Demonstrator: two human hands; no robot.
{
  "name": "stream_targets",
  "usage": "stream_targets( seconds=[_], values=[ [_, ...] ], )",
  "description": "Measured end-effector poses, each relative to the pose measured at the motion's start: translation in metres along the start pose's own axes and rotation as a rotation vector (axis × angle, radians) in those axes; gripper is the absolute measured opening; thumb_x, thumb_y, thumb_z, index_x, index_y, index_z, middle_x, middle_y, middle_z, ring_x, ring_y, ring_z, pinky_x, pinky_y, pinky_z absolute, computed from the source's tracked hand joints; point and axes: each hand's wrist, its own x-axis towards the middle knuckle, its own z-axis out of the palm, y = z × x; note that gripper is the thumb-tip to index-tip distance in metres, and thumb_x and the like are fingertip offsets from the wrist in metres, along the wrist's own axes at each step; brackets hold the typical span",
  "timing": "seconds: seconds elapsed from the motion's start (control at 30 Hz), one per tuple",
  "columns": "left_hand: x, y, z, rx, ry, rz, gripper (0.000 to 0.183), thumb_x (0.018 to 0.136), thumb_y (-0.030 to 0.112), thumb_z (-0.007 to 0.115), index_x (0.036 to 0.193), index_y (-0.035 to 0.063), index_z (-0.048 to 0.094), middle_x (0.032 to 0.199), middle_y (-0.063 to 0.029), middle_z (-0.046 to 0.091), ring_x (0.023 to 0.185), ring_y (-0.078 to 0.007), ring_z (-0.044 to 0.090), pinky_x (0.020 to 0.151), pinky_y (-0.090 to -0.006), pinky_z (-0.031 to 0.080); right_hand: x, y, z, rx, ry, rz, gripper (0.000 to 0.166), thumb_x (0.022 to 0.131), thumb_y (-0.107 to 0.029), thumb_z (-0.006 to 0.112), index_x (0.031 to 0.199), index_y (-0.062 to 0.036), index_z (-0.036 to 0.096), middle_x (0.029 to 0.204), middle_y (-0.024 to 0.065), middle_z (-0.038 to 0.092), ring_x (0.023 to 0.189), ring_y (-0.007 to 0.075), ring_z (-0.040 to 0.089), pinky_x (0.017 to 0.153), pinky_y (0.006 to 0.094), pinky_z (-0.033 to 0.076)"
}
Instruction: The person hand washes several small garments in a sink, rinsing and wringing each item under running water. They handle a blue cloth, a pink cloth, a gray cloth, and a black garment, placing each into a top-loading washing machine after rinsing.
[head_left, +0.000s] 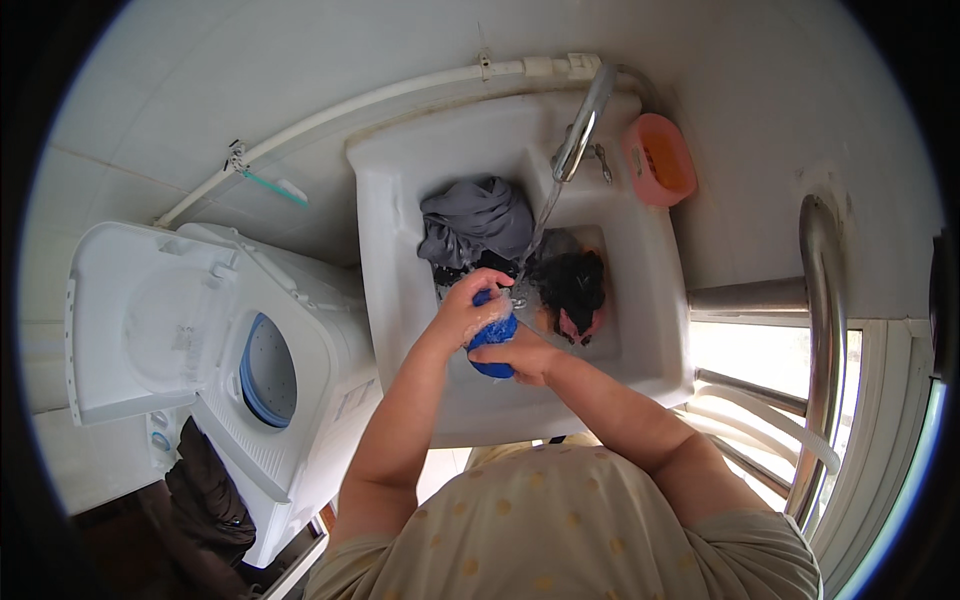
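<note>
Over the white sink (645, 300), both hands grip a wet blue cloth (495, 334) with some suds on it. My left hand (471, 307) holds its upper part, fingers curled around it. Lower down and to the right, my right hand (517, 355) has its fingers closed about the cloth's lower part. A stream of water falls from the chrome faucet (585, 124) just beyond my left fingertips. Grey fabric (480, 217) is heaped at the back left of the basin. Black cloth (574, 289) with a pinkish piece (577, 326) lies in water at the right.
A pink plastic container (651, 161) with orange contents stands on the sink's right back corner. At left is a white washing machine (315, 360) with its lid up. Dark clothing (206, 495) hangs at its near side. Metal rails (750, 295) run along the right by a window.
</note>
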Motion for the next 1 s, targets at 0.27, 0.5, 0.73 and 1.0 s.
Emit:
stream_targets(
  seconds=[0.27, 0.5, 0.73, 1.0],
  values=[
    [0.016, -0.053, 0.012, 0.631, 0.315, -0.028, 0.029, 0.075, 0.007, 0.061, 0.103, 0.0081, 0.060, 0.091, -0.0139, 0.061, 0.083, -0.0307, 0.059, 0.074, -0.0368, 0.048, 0.037, 0.047, 0.004, -0.775, 0.567, -0.203, 0.056, 0.063, -0.038, 0.078, 0.102, -0.0024, 0.059, 0.103, 0.0162, 0.064, 0.092, 0.0299, 0.063, 0.079, 0.0395, 0.049],
    [-0.022, -0.020, -0.035, -0.562, -0.166, -0.035, 0.077, 0.080, 0.024, 0.071, 0.144, 0.0077, 0.031, 0.146, -0.0133, 0.035, 0.123, -0.0308, 0.048, 0.099, -0.0443, 0.043, 0.001, 0.012, 0.012, 0.038, 0.000, 0.090, 0.052, 0.073, -0.038, 0.076, 0.112, -0.0085, 0.056, 0.091, 0.0054, 0.061, 0.078, 0.0173, 0.060, 0.057, 0.0301, 0.046],
    [-0.040, -0.004, -0.012, -1.152, -0.412, 0.327, 0.079, 0.084, 0.031, 0.062, 0.149, 0.0163, 0.019, 0.106, -0.0113, 0.057, 0.101, -0.0318, 0.058, 0.092, -0.0532, 0.048, -0.016, 0.005, 0.046, 0.605, -0.488, 0.148, 0.050, 0.085, -0.044, 0.064, 0.119, -0.0103, 0.051, 0.098, 0.0073, 0.061, 0.077, 0.0153, 0.061, 0.049, 0.0241, 0.045],
    [-0.062, 0.060, -0.021, -0.803, -0.177, -0.040, 0.056, 0.090, 0.010, 0.048, 0.143, 0.0058, 0.031, 0.066, -0.0034, 0.049, 0.068, -0.0180, 0.053, 0.083, -0.0464, 0.051, -0.052, -0.025, 0.065, 0.124, -0.295, 0.142, 0.032, 0.075, -0.017, 0.074, 0.099, -0.0092, 0.054, 0.082, 0.0009, 0.055, 0.069, 0.0114, 0.054, 0.054, 0.0244, 0.041]
  ],
)
